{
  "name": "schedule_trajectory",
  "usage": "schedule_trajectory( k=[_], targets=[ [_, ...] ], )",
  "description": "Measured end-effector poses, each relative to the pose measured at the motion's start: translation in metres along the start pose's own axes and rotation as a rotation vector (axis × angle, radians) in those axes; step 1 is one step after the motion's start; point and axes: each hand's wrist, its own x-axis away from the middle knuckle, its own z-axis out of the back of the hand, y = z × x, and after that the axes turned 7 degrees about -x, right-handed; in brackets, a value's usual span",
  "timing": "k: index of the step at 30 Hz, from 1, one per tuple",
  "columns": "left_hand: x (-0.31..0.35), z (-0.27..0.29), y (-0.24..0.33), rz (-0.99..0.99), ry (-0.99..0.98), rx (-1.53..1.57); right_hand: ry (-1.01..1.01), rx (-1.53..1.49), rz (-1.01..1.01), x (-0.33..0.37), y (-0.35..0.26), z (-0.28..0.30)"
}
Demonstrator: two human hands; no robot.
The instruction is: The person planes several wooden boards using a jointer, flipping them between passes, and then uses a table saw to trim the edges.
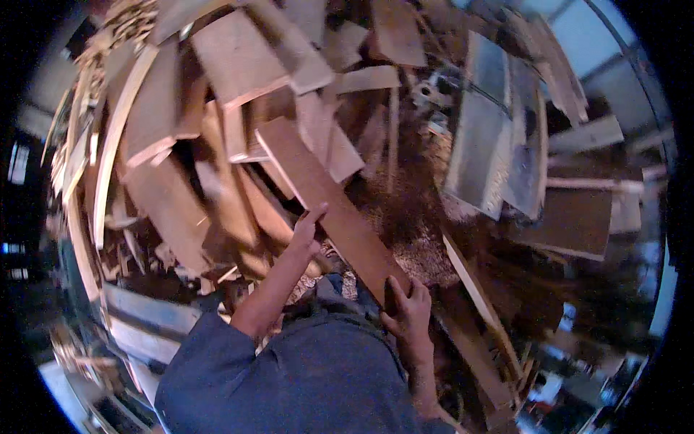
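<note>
I'm holding a long, flat, reddish-brown wooden plank [343, 222] slantwise before my dark-blue cloth shirt [325, 369] — bare left hand [309, 230] gripping its left edge midway, bare right hand [410, 309] gripping the near end, presumably spread to balance its length. Flat brown wooden boards [238, 58] are lying heaped beyond.

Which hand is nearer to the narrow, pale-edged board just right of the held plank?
Right. The right hand, on the near end of the held plank, is just left of the narrow, pale-edged board. The left hand is farther, at the plank's left edge.
</note>
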Motion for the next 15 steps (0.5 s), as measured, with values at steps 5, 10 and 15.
schedule_trajectory(
  k=[5,10,15],
  targets=[
    [0.021,-0.059,-0.023,0.052,-0.161,-0.068,-0.04,-0.323,-0.181,0.043,0.04,0.019],
    [-0.02,-0.073,-0.087,0.166,-0.32,-0.292,0.085,-0.1,-0.156,0.107,0.074,0.006],
    [-0.012,-0.141,-0.128,0.302,-0.345,-0.581,0.116,-0.184,-0.502,0.148,0.07,-0.015]
  ],
)
